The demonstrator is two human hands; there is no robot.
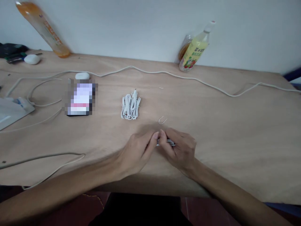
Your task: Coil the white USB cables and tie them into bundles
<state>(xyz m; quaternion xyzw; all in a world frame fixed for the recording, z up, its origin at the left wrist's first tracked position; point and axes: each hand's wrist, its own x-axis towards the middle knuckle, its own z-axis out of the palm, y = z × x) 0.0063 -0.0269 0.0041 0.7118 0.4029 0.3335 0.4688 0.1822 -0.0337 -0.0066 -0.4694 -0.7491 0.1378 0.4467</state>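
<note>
My left hand point(138, 152) and my right hand point(180, 149) meet near the table's front edge, thumbs and fingertips pinched together. Between them is a white cable bundle point(171, 142), mostly hidden by the fingers; both hands are closed on it. Just beyond the hands lies a thin, bent white tie point(161, 121). Farther up and to the left, a coiled white cable bundle point(130, 106) rests on the wooden table point(223, 131), touched by neither hand. A small white scrap point(161, 88) lies behind the tie.
At the left are a phone point(81, 99), a white case point(82, 76) and a white packet point(14, 111). An orange bottle point(47, 31) and a yellow bottle point(196, 48) lean by the wall. A long white cable point(150, 72) crosses the table's back; other cables lie left.
</note>
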